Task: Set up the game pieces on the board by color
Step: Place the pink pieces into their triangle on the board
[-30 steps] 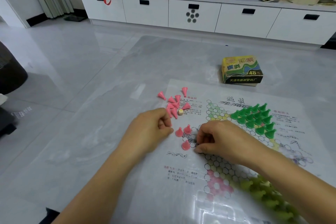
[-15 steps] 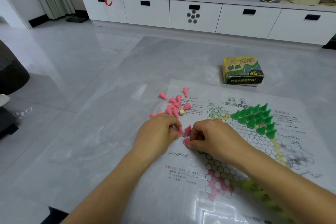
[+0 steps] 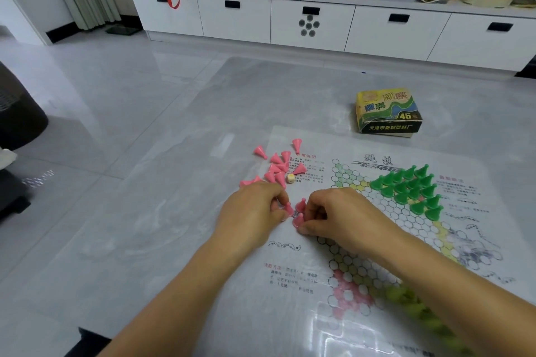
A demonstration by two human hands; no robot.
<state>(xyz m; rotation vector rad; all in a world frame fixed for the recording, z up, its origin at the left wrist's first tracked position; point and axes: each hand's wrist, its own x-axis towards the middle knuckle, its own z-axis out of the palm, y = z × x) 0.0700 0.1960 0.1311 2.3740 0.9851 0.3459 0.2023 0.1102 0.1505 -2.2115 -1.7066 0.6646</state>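
Fingers of the left hand are curled in, pinching a pink piece by its narrow top, which is probably the easiest way to steer so small a cone onto one printed circle. Just beside it, the right hand has its fingers bent too, thumb and fingertips closed round a lower pink piece at the left point of the star on the board. A third pink piece stands upright between the two hands. Both hands seem to be working on the same corner so that this colour fills up faster.

Behind the hands lie the loose pink pieces, mostly tipped on their sides, half on the board's edge and half on the floor, with a small die among them. They are near enough to grab without stretching.

The dark green pieces already stand packed in their own corner at the far right, and pale green pieces sit near the right forearm (too blurred to count). The game box rests on the floor beyond the board, well apart from the work
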